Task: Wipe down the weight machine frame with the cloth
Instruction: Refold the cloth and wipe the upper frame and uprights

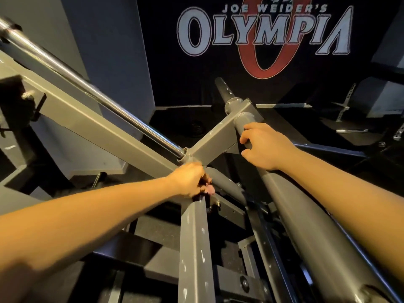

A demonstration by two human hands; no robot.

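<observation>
Gripping one frame tube [290, 193] is the right hand [265, 146]; left hand [190, 181] clutches perhaps one cloth [204, 180].

The frame [135, 141] is grey painted steel, chipped white in spots. A square beam comes in from 10 o'clock to a joint at centre, with a chrome bar [87, 86] lying along it. From the joint a short square arm rises toward 1 o'clock to a thick round tube [306, 215], which slants down to 5 o'clock. A square post [193, 248] drops to 6 o'clock. The cloth [203, 181] is a dark wad, mostly hidden in the left hand [188, 182], at the post's top just below the joint.
</observation>
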